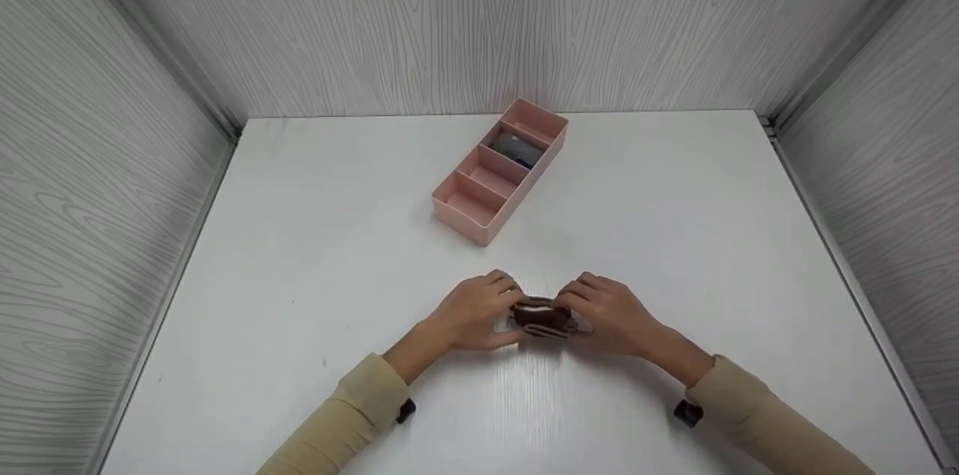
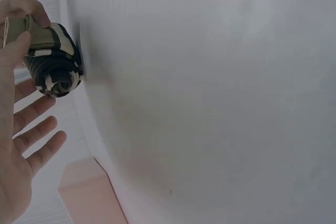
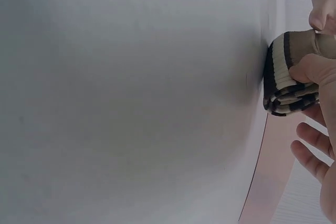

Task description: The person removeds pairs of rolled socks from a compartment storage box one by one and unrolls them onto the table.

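Rolled knit cloth [image 1: 542,319] between hands, on near side of pink box [image 1: 462,222]. Left hand [image 1: 477,312], right hand [image 1: 610,315] pinch opposite ends, some fingers spread. Even thumb pressure should keep layers tight.

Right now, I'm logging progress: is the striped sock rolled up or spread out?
Rolled up: the striped sock shows coiled layers at its end.

A striped, knit roll [image 1: 541,318] is held between left hand [image 1: 479,312] and right hand [image 1: 610,316], before a pink, oblong plastic box [image 1: 460,222]; a grey, rounded bundle [image 1: 517,149] is set in its 2nd-farthest compartment.
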Demonstrator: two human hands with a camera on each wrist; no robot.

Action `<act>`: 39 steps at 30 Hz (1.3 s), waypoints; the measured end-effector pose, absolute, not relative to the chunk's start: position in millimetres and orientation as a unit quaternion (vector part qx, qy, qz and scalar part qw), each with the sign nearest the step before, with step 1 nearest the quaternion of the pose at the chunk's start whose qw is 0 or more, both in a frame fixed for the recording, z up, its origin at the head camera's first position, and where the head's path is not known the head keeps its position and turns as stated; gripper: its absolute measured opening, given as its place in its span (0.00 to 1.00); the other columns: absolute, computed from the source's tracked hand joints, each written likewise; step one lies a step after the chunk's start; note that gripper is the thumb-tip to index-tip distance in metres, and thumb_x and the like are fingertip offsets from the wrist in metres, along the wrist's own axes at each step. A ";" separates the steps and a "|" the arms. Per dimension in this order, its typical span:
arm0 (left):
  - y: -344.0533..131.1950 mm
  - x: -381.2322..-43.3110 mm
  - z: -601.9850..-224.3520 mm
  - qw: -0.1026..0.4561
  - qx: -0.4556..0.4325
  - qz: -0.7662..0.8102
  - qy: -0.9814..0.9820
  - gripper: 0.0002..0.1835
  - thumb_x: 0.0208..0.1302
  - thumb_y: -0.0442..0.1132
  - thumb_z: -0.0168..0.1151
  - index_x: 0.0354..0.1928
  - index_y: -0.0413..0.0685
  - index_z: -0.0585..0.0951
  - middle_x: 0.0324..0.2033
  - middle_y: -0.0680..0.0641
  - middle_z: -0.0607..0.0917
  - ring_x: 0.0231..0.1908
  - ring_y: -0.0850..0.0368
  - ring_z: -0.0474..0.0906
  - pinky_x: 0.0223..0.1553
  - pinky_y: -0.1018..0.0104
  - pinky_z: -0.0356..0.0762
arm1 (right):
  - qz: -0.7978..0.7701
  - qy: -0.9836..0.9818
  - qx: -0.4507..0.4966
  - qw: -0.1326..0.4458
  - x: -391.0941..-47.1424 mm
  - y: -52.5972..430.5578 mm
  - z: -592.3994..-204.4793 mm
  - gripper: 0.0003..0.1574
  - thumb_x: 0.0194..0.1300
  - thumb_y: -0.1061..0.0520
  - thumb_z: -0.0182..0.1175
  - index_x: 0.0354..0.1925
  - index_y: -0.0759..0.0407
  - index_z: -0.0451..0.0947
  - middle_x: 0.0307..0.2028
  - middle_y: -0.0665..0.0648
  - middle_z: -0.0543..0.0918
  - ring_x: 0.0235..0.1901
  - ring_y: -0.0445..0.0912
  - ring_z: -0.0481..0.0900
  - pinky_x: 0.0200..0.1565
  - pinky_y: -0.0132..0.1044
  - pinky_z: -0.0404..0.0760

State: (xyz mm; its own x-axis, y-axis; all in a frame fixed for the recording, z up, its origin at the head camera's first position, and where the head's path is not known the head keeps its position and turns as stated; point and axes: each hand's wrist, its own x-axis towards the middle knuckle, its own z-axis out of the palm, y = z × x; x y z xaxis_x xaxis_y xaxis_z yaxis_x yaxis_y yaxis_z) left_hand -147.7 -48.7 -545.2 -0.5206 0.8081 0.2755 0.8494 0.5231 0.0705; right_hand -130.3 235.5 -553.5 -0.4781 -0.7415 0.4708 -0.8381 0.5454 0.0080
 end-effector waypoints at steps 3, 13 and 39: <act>-48.7 -147.2 -545.6 0.096 -0.479 -0.112 -0.865 0.26 0.67 0.64 0.65 0.52 0.52 0.85 0.47 0.52 0.88 0.51 0.57 0.83 0.50 0.65 0.85 | 0.113 -0.849 0.471 0.211 -130.0 238.0 -554.4 0.32 0.44 0.53 0.87 0.47 0.52 0.84 0.43 0.50 0.87 0.43 0.46 0.83 0.43 0.39 0.86; -48.0 -144.5 -542.6 0.055 -0.473 -0.144 -0.868 0.26 0.72 0.64 0.59 0.55 0.52 0.86 0.50 0.51 0.88 0.54 0.56 0.83 0.53 0.62 0.85 | 0.121 -0.852 0.476 0.180 -127.2 244.9 -554.4 0.36 0.43 0.52 0.87 0.51 0.53 0.82 0.46 0.50 0.86 0.45 0.46 0.83 0.45 0.40 0.87; -41.6 -145.3 -551.6 0.097 -0.483 -0.074 -0.867 0.23 0.68 0.60 0.69 0.57 0.56 0.84 0.47 0.53 0.86 0.49 0.57 0.83 0.48 0.64 0.85 | 0.143 -0.857 0.467 0.162 -122.8 247.0 -554.7 0.39 0.53 0.31 0.77 0.54 0.51 0.83 0.48 0.49 0.86 0.47 0.44 0.83 0.48 0.40 0.86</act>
